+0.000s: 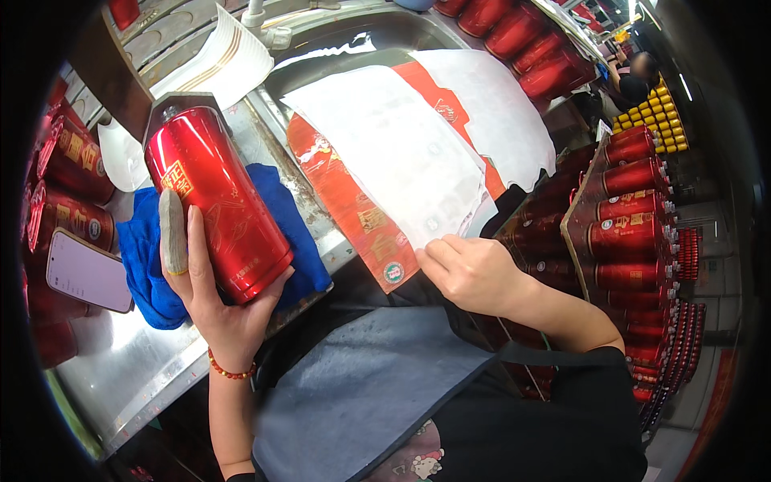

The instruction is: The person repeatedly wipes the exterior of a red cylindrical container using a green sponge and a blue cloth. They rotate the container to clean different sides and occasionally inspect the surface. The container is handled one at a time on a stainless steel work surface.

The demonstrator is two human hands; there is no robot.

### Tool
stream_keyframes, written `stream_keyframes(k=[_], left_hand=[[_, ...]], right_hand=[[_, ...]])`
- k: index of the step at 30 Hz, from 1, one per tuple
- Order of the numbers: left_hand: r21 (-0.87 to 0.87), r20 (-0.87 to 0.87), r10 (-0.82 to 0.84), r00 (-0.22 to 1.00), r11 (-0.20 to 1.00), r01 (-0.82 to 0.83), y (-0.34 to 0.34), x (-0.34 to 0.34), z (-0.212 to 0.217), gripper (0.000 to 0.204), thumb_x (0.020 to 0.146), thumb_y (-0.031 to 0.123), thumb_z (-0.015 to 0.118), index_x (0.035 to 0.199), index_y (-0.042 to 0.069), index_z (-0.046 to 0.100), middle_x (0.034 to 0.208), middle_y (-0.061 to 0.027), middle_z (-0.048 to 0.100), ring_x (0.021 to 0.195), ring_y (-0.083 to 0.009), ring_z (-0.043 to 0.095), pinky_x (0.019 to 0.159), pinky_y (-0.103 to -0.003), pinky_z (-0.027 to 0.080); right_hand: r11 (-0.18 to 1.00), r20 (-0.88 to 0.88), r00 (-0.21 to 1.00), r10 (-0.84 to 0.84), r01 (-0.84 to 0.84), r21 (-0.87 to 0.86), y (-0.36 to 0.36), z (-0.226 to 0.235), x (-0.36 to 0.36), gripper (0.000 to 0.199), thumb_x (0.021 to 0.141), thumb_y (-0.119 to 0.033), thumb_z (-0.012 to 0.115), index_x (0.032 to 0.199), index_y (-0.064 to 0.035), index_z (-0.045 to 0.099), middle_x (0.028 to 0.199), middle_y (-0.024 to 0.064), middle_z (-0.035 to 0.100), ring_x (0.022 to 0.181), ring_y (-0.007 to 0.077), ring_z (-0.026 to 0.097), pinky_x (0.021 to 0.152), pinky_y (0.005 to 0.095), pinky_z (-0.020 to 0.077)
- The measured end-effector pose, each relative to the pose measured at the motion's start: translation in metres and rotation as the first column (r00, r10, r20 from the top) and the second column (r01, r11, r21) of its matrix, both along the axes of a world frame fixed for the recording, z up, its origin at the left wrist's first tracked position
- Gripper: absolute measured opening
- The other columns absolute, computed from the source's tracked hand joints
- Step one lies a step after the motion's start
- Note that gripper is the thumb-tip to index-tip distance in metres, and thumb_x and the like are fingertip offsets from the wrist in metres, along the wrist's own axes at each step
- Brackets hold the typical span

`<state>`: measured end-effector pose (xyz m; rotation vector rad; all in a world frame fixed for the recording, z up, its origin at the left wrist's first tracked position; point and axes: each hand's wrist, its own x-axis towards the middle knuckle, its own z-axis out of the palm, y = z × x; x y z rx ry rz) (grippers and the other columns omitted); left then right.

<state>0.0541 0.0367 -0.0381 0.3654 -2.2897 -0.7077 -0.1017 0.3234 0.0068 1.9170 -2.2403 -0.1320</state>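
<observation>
A shiny red metal-look bottle (229, 217) with a gold emblem leans over a crumpled blue cloth (285, 237). My left hand (225, 313) is wrapped round its lower part, a grey finger cot covering one finger. To the right lies a stack of label sheets, red-orange ones (333, 181) with gold print and white backing sheets (385, 153) over them. At the near edge of this stack my right hand (482, 277) pinches a sheet's corner between thumb and fingers. Exactly how many layers it grips is hidden.
Behind the sheets is a steel sink (321, 44) beside a white striped piece (225, 60). A brown metal bracket (108, 68) stands near the bottle's top. A phone (88, 269) lies at left by more red bottles (76, 165). Racked bottles (630, 229) line the right; a person (634, 76) sits beyond.
</observation>
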Motion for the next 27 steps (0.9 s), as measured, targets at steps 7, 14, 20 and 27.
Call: stream_keyframes(k=[7,14,20,27], left_hand=[[-0.009,-0.03,-0.016,0.999,1.0,0.016,-0.001,-0.002,-0.001,0.111,0.064,0.024,0.097,0.157,0.005,0.041,0.159,-0.0155,0.043,0.147,-0.0368,0.037,0.122,-0.045,0.028],[-0.018,-0.034,-0.023,0.999,1.0,0.022,-0.001,-0.001,-0.001,0.11,0.065,0.025,0.097,0.157,0.005,0.041,0.159,-0.0144,0.044,0.146,-0.0359,0.038,0.122,-0.045,0.027],[-0.017,-0.058,-0.024,0.998,1.0,0.023,-0.002,-0.001,0.0,0.112,0.064,0.026,0.098,0.157,0.003,0.041,0.159,-0.0168,0.044,0.144,-0.037,0.041,0.12,-0.044,0.032],[0.265,-0.183,-0.099,0.978,0.953,0.146,-0.004,0.003,-0.013,0.12,0.071,0.03,0.095,0.163,0.002,0.022,0.168,-0.017,0.024,0.152,-0.0326,0.032,0.12,-0.045,0.036]], right_hand=[[1.0,-0.05,0.999,0.004,-0.004,0.001,-0.003,-0.002,0.004,0.008,0.074,-0.012,0.064,0.073,-0.0093,0.057,0.076,0.0024,0.049,0.066,0.0138,0.056,0.051,0.025,0.0441],[0.873,0.504,0.829,-0.241,0.413,-0.261,-0.007,0.023,-0.043,0.011,0.082,-0.014,0.073,0.081,-0.005,0.066,0.077,0.0064,0.064,0.067,0.0131,0.064,0.059,0.0275,0.0513],[0.396,0.846,0.507,-0.164,0.819,-0.415,0.054,0.077,-0.175,0.017,0.093,-0.017,0.071,0.096,-0.0005,0.074,0.085,-0.0015,0.07,0.074,0.0061,0.062,0.068,0.0236,0.0497],[0.013,0.861,0.357,-0.363,0.926,-0.378,0.194,0.036,-0.276,0.022,0.09,-0.022,0.071,0.085,-0.0009,0.074,0.075,0.003,0.068,0.066,0.0166,0.064,0.064,0.0309,0.0496]])
